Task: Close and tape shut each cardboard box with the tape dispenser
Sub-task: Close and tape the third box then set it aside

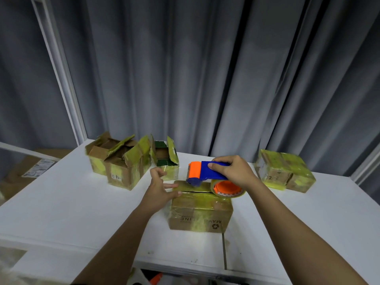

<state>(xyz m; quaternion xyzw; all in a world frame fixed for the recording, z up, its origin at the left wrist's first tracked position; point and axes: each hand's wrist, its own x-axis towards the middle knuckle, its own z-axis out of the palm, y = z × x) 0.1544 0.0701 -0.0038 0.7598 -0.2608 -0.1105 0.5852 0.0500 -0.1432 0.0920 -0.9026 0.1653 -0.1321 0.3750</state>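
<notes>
A small cardboard box [200, 210], flaps folded down and wrapped in yellowish tape, sits at the middle of the white table [61, 202]. My right hand [234, 171] grips the blue and orange tape dispenser [205, 171] above the box's far edge, its tape roll [228, 189] resting over the box's right corner. My left hand [160, 186] presses its spread fingers on the box's left top edge, holding nothing. Three open boxes [123, 161] stand at the back left. A closed, taped pair of boxes [284, 171] lies at the back right.
Grey curtains [185, 79] hang behind the table. A larger cardboard carton [30, 169] lies lower at the far left, beyond a white frame post [61, 79]. A seam [224, 251] runs through the table's front part. Something orange [156, 279] shows below the front edge.
</notes>
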